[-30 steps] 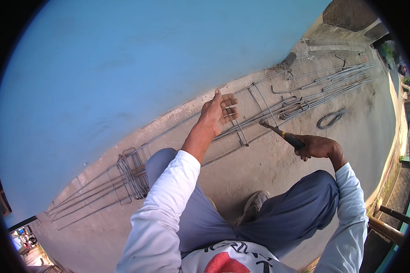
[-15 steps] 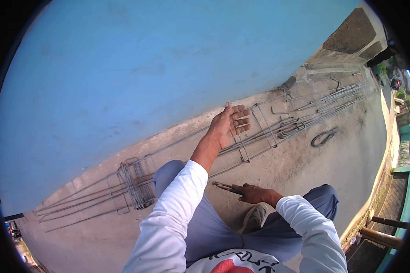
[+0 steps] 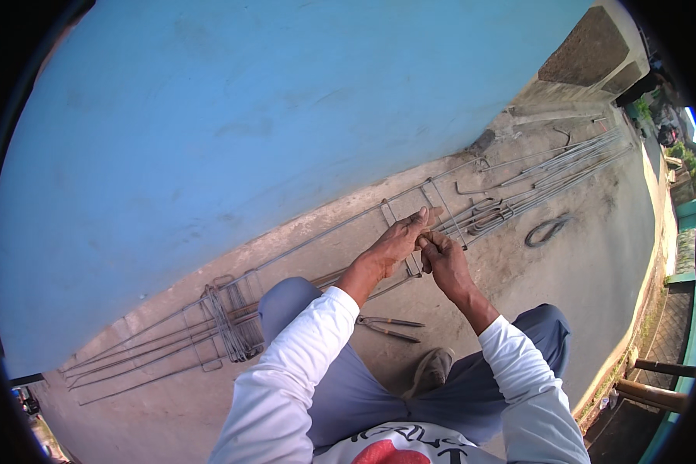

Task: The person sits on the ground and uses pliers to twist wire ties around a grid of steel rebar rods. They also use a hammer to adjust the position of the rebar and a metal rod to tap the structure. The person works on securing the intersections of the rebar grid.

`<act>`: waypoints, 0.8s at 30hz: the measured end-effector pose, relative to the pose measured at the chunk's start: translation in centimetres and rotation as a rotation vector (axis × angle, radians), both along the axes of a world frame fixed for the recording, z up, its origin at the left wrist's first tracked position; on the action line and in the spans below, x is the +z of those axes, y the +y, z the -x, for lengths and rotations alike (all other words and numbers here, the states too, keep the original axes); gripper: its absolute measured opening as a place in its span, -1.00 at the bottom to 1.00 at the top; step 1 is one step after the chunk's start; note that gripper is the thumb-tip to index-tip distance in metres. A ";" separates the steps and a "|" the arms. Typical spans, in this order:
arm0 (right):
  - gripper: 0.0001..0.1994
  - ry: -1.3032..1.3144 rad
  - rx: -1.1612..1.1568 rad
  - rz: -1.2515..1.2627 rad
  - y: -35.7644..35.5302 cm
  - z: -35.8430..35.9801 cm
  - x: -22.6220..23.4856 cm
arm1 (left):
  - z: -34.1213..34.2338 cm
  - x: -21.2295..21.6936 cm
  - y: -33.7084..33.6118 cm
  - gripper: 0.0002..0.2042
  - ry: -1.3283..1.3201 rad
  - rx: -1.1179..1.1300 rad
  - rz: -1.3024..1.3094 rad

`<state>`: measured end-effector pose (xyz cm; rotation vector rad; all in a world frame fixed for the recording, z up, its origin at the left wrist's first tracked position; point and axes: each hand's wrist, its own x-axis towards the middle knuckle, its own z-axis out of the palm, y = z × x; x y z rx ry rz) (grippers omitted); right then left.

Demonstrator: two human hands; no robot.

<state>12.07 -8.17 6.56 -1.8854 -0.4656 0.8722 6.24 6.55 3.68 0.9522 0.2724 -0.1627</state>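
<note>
My left hand (image 3: 400, 237) and my right hand (image 3: 445, 261) meet above a long cage of thin steel bars (image 3: 317, 238) with square stirrups. Both are closed, fingertips pinched together; whatever lies between them is too small or hidden to make out. One left finger sticks out to the right, slightly blurred. On the ground between my knees rests a pair of pincers (image 3: 394, 320) with its handles apart, touched by neither hand.
A blue wall (image 3: 247, 116) runs along the far side of the cage. Bundled stirrups (image 3: 230, 325) hang at its left part. Loose steel rods (image 3: 564, 166) and a coil of wire (image 3: 547, 230) lie to the right. My shoe (image 3: 431, 370) is near the pincers.
My right hand has let go of the pincers, leaving them on the ground, and moved up to my left hand. The left hand's spread fingers have closed and moved slightly right and down.
</note>
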 end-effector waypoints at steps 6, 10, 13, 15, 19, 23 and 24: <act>-0.75 0.110 -0.182 -0.109 0.0 -0.5 -0.3 | -0.1 -0.5 1.3 -0.61 -0.062 0.135 -0.113; -0.75 -0.003 -0.106 -0.043 -0.2 -0.3 -0.1 | -0.2 -0.8 1.5 -0.70 0.005 0.203 -0.256; -0.77 -0.401 -0.021 0.036 -1.2 -0.8 -1.9 | -0.8 -0.9 0.8 -0.72 0.007 0.251 -0.394; -0.81 -0.626 0.052 0.115 -0.8 -0.6 -0.9 | -0.8 -0.9 1.1 -0.70 0.035 0.279 -0.548; -0.87 -0.855 0.199 0.339 -2.4 -1.6 1.1 | -1.3 -0.1 0.7 -0.66 0.013 0.175 -0.580; -0.89 -0.923 0.154 0.441 -5.2 -5.0 6.5 | -1.8 1.5 -0.1 -0.62 -0.125 0.127 -0.749; -0.87 -0.973 0.136 0.367 -6.3 -6.8 8.4 | -1.6 1.7 0.0 -0.61 -0.176 0.162 -0.801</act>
